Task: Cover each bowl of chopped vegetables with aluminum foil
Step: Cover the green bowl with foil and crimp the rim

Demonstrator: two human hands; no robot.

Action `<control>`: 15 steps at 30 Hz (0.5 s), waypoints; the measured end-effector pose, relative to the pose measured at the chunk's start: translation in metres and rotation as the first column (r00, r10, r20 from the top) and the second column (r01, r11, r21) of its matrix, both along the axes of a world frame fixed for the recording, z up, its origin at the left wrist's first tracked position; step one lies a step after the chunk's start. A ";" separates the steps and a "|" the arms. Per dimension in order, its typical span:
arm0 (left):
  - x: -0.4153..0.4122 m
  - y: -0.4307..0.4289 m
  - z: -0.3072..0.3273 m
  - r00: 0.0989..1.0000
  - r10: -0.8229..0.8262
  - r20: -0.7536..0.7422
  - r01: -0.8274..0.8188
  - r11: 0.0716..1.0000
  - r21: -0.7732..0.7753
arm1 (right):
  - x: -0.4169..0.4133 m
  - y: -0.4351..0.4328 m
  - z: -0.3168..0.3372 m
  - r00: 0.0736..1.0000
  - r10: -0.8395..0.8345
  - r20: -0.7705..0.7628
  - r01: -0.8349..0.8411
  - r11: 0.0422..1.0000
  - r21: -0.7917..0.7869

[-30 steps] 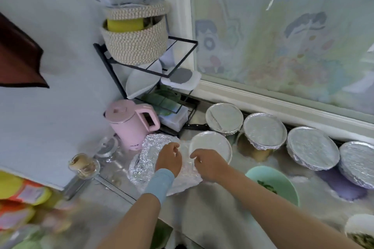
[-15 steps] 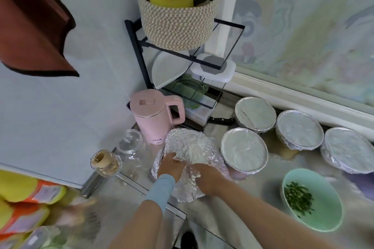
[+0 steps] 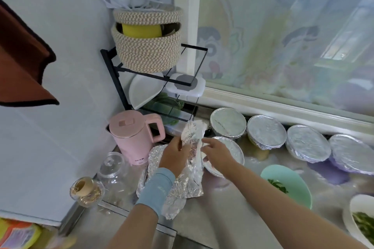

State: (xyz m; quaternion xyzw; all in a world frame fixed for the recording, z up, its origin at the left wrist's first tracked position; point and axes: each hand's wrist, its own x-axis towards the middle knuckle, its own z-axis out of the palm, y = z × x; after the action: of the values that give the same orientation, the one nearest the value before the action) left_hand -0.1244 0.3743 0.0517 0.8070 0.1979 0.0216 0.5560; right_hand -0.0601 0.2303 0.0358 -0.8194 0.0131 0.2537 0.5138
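Five covered bowls (image 3: 265,131) along counter's (image 3: 232,218) far edge; two uncovered bowls (image 3: 287,186) remain; left hand (image 3: 174,155) grips foil (image 3: 192,137); right hand's (image 3: 217,152) hold unclear.

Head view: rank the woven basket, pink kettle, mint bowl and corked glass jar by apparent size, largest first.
1. woven basket
2. pink kettle
3. mint bowl, nearly the kettle's size, so that pair is unsure
4. corked glass jar

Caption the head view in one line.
Left hand grips crumpled aluminum foil, right hand at its edge; foil-covered bowls and an uncovered mint-green bowl alongside.
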 end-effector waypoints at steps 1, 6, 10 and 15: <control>0.002 -0.005 0.008 1.000 -0.013 0.024 0.013 1.000 0.015 | 0.005 -0.014 0.005 0.996 -0.027 0.082 0.030 0.999 -0.040; 0.012 -0.032 0.048 0.991 -0.043 0.128 0.046 0.999 -0.016 | 0.025 -0.084 0.027 0.979 -0.179 0.094 0.172 0.982 0.080; 0.023 -0.067 0.065 0.990 -0.035 0.134 0.047 0.995 -0.088 | 0.023 -0.133 0.045 0.990 -0.139 0.012 0.135 0.977 0.165; 0.049 -0.110 0.049 0.995 -0.099 -0.024 0.095 0.988 -0.123 | 0.024 -0.202 0.045 0.954 -0.295 0.047 0.279 0.937 0.210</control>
State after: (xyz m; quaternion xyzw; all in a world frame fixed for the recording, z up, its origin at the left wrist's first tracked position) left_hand -0.0758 0.2644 0.1009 0.7804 0.1676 -0.0300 0.6017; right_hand -0.0364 0.0283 0.0808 -0.7617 0.0867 0.1440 0.6257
